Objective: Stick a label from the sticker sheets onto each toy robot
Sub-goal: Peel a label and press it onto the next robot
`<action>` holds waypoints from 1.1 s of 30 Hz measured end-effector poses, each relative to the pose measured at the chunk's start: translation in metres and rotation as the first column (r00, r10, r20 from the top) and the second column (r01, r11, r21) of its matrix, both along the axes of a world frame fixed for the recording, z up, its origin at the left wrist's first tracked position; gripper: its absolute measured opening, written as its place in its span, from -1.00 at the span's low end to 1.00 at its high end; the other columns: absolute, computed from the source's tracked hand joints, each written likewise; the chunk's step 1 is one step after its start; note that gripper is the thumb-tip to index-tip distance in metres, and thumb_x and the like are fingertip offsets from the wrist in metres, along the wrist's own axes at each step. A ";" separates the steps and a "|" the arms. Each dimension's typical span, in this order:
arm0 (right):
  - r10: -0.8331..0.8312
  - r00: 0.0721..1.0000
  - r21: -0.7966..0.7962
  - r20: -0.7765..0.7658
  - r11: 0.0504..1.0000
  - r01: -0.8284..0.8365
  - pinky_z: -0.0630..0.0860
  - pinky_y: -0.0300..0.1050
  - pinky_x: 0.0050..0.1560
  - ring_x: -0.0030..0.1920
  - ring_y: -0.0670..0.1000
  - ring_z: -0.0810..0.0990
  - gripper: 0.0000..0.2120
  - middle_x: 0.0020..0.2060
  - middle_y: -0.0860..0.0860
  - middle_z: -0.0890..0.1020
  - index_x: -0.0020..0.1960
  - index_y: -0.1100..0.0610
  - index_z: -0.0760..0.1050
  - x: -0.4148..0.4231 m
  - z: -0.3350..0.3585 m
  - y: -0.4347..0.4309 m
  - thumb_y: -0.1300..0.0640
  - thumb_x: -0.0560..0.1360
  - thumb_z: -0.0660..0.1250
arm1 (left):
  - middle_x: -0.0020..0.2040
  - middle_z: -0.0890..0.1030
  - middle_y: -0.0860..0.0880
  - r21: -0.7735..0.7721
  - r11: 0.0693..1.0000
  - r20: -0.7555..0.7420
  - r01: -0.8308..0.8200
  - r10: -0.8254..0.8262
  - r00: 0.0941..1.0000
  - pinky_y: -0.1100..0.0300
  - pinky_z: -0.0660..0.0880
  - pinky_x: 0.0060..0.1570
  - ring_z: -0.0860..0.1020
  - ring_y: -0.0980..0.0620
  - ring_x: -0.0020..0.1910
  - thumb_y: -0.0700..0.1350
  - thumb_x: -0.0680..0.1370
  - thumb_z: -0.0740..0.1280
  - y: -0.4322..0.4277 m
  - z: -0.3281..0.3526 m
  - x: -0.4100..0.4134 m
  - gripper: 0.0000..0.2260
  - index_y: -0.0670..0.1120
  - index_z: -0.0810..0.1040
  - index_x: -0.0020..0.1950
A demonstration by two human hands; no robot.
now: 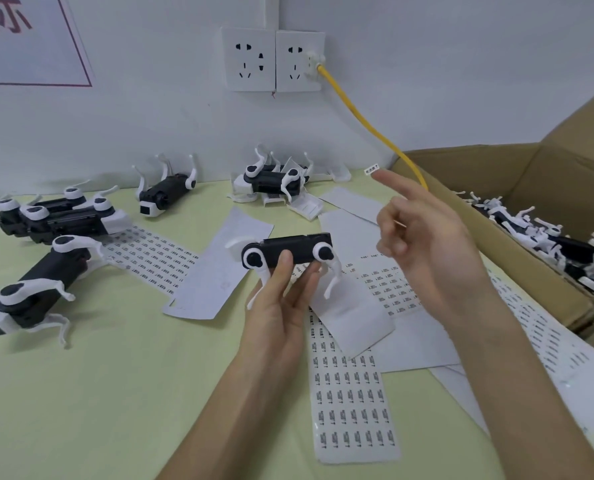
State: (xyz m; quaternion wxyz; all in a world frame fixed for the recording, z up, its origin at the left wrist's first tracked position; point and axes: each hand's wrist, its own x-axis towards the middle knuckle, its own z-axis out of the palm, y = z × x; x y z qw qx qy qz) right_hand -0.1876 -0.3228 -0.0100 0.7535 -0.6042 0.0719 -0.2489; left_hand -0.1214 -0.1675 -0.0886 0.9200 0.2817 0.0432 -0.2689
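Left hand (281,306) is holding toy robot (287,251) in its grip, flank exposed for labelling. Right hand (427,244), grip loose, is carrying label (371,169) on straight forefinger (392,183)

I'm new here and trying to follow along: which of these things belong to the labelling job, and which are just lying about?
Part of the job: toy robot in the left hand; label on a fingertip of the right hand; sticker sheets; other toy robots on the table.
Just lying about: wall sockets; yellow cable; wall sign.
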 end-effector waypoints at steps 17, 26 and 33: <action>0.117 0.985 0.717 0.127 0.675 -0.173 0.16 -0.20 -0.43 -0.47 -0.08 0.18 -0.47 -0.39 0.00 0.29 0.37 0.11 0.56 -0.022 -0.069 0.111 0.27 0.42 0.23 | 0.17 0.71 -0.17 0.065 0.973 0.065 0.221 -0.225 0.972 0.07 0.53 0.17 0.67 -0.03 0.25 0.02 0.44 0.52 0.010 0.007 -0.006 -0.76 -0.06 0.58 -0.03; 0.086 0.991 0.682 0.100 0.719 -0.131 0.20 -0.23 -0.49 -0.48 -0.09 0.20 -0.51 -0.40 0.00 0.30 0.28 0.04 0.63 -0.021 -0.066 0.113 0.26 0.41 0.23 | 0.05 0.68 -0.22 0.145 0.971 0.235 0.191 -0.221 0.946 0.03 0.52 0.16 0.64 -0.17 0.29 -0.03 0.52 0.51 0.008 0.005 -0.012 -0.67 -0.07 0.46 0.17; 0.077 0.994 0.687 0.082 0.718 -0.112 0.20 -0.23 -0.51 -0.49 -0.09 0.21 -0.48 -0.40 0.01 0.30 0.34 0.05 0.60 -0.021 -0.067 0.112 0.26 0.41 0.22 | -0.28 0.69 -0.20 0.184 0.965 0.246 0.185 -0.227 0.942 0.16 0.58 -0.23 0.74 -0.11 -0.06 0.01 0.46 0.55 0.008 0.004 -0.014 -0.61 -0.09 0.46 0.14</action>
